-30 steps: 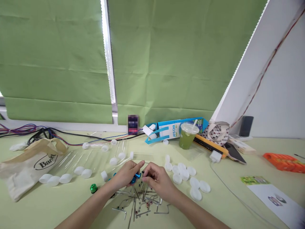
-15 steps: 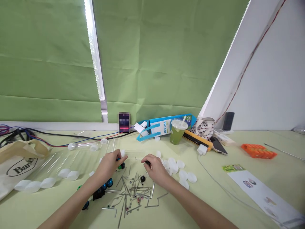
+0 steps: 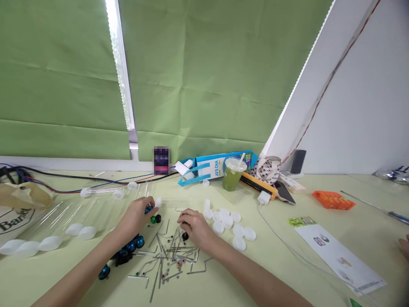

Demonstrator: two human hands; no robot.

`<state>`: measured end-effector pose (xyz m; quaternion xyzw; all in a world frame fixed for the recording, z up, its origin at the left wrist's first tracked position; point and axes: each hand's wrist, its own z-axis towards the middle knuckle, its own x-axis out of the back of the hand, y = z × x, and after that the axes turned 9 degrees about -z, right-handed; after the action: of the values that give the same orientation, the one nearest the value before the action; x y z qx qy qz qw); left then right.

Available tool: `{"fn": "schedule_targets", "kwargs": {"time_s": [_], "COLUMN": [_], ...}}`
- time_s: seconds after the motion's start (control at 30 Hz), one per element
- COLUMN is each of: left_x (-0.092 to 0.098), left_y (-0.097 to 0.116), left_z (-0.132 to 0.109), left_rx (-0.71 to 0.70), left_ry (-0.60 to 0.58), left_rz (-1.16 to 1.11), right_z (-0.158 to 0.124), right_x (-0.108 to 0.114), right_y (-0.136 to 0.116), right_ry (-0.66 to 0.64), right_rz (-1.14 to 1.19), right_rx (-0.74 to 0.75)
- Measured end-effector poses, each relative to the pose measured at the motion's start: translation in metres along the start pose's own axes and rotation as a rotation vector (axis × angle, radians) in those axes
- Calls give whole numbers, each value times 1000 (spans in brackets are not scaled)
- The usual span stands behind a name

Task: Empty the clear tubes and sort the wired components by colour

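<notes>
My left hand (image 3: 139,213) is closed round a small blue part (image 3: 148,209), beside a green piece (image 3: 153,219) and a black piece (image 3: 158,218). My right hand (image 3: 194,226) has its fingers pressed together over the table; what they hold, if anything, is hidden. A round black piece (image 3: 185,236) lies just under its fingers. Between my arms, bent metal rods (image 3: 172,256) are scattered with tiny rings and beads. Several shiny blue parts (image 3: 131,246) lie by my left forearm. White round caps (image 3: 227,221) sit right of my right hand.
Clear tubes with white caps (image 3: 51,243) and a cloth bag (image 3: 19,213) are at the left. A green drink cup (image 3: 232,177), blue bag (image 3: 204,166) and orange power strip (image 3: 258,186) stand behind. A printed sheet (image 3: 338,256), orange object (image 3: 332,200) and another person's hand (image 3: 405,245) are right.
The view has shifted slightly right. My right hand has come nearer over the rods, and the dark piece at its fingertips no longer shows. Another person's hand has appeared at the right edge.
</notes>
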<state>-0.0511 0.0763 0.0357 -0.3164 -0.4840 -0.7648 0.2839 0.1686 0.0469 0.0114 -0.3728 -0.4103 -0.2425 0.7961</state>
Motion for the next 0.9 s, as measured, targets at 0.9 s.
{"fn": "schedule_targets", "kwargs": {"time_s": [0.9], "left_x": [-6], "left_y": [15], "left_z": [-4], "left_rx": [-58], "left_ry": [-128], "left_rz": [3], "right_z": [-3], "right_x": [2], "right_y": [-2], "right_ry": [86], "right_rz": [256], "right_rx": [-3]}}
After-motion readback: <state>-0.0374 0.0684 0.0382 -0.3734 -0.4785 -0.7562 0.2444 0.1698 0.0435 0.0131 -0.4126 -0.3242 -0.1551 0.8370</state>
